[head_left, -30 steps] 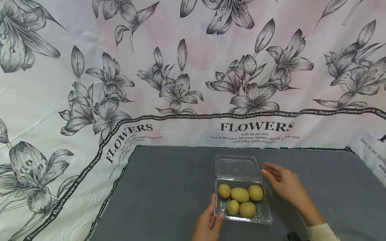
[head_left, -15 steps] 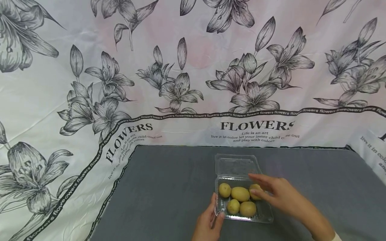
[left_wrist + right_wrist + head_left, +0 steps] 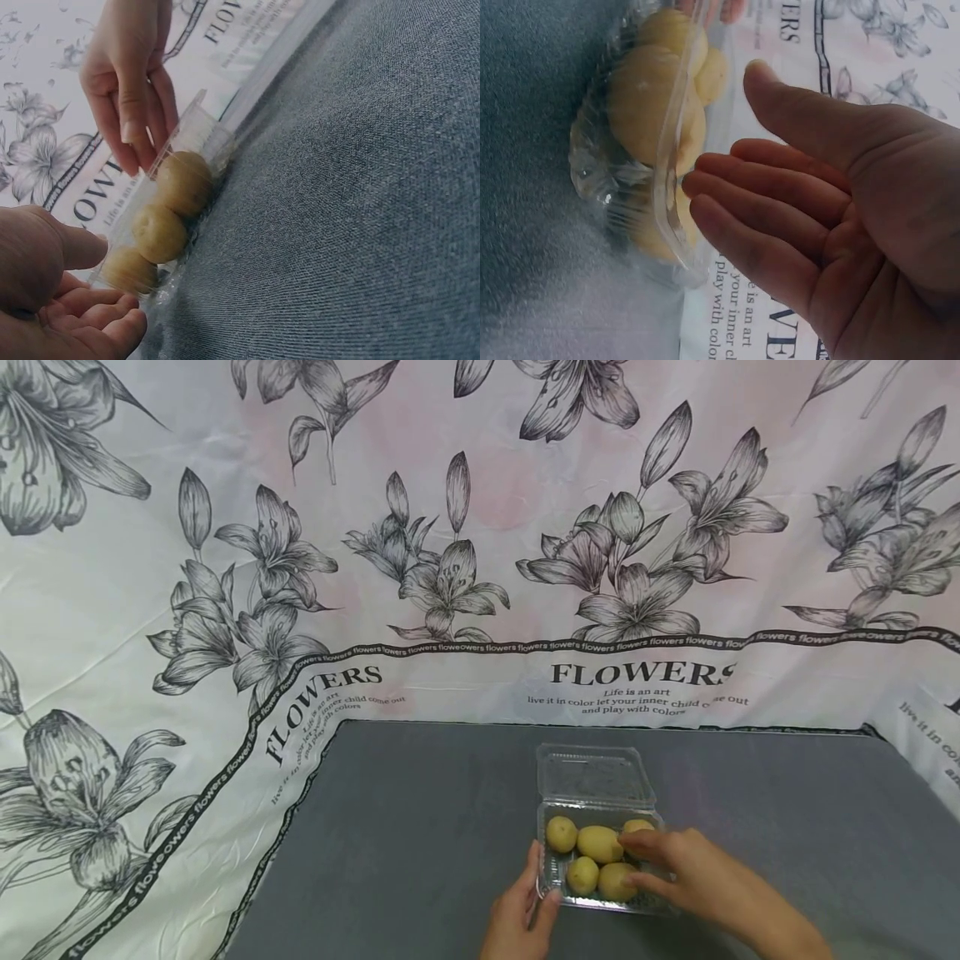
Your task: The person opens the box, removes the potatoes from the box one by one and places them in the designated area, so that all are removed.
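A clear plastic clamshell container (image 3: pixel 552 863) sits on the grey table, its lid (image 3: pixel 595 777) folded back. Several yellowish potatoes (image 3: pixel 599 843) lie inside. My left hand (image 3: pixel 519 914) holds the container's near left side, with the thumb at the rim and fingers along the wall. Over the right part of the container hovers my right hand (image 3: pixel 697 872), fingers extended toward the potatoes and partly hiding the ones at right. In the right wrist view nothing lies between the right thumb and the relaxed fingers (image 3: pixel 780 202), whose tips are right at the rim.
The dark grey tabletop (image 3: pixel 420 827) spreads around the container. Behind it and at the left hangs a white cloth (image 3: pixel 450 685) printed with black lilies and lettering.
My right hand has moved left and toward me, from beside the container to over its right-hand potatoes. My left hand and the container have stayed nearly still.
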{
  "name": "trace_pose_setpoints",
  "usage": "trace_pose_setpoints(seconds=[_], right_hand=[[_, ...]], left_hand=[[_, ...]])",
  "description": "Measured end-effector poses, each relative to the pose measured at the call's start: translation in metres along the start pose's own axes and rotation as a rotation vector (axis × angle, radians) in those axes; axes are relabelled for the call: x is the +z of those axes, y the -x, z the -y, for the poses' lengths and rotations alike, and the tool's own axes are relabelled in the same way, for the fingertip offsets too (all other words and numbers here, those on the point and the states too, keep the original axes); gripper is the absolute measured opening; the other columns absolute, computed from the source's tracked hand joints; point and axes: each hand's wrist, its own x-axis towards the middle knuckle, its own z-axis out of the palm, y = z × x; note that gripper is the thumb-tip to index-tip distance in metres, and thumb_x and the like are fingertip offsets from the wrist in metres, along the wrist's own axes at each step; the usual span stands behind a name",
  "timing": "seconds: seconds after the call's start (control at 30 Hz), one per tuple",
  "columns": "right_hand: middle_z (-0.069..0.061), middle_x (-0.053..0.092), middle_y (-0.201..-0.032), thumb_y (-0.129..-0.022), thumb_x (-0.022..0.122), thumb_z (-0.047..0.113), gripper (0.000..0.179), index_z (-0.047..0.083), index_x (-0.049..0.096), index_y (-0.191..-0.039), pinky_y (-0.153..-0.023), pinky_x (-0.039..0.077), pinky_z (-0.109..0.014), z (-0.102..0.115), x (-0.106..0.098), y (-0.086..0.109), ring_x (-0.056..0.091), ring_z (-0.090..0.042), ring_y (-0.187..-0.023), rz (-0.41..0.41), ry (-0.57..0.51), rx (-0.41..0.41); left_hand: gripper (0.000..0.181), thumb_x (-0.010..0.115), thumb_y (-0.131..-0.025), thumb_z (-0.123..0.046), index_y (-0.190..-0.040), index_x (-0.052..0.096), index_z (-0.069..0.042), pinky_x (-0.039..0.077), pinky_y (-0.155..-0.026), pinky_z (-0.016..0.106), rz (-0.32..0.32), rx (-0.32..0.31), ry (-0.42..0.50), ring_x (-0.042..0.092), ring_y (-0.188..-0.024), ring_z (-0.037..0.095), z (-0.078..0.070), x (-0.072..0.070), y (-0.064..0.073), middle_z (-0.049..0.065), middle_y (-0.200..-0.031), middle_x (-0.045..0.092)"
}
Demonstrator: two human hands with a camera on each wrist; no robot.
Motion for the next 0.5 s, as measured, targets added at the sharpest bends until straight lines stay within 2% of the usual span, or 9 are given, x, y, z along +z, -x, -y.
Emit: trace_pose_setpoints(seconds=[0.27,0.5], right_hand=[[-0.008,0.08,-0.107,-0.091,0.084,0.033,0.041,0.004,0.076,-0.118,-0.074,0.065,-0.037,-0.0003,0.0109,-0.0002,0.077,-0.021,-0.094,-0.076,0.122,-0.083],[-0.005,0.08,-0.105,-0.09,0.085,0.031,0.038,0.005,0.076,-0.116,-0.071,0.064,-0.036,0.0022,0.0099,0.0008,0.076,-0.019,-0.091,-0.042,0.106,-0.022]], left_hand=[[0.069,0.061,-0.108,-0.013,-0.161,0.025,0.011,0.038,-0.118,0.038,-0.007,0.008,-0.003,0.034,-0.15,0.042,-0.0025,0.0003,0.0017,0.031,-0.164,0.031],[0.068,0.061,-0.108,-0.013,-0.16,0.025,0.013,0.038,-0.118,0.04,-0.003,0.021,-0.028,0.035,-0.15,0.043,-0.0019,-0.0001,0.0008,0.032,-0.164,0.031]])
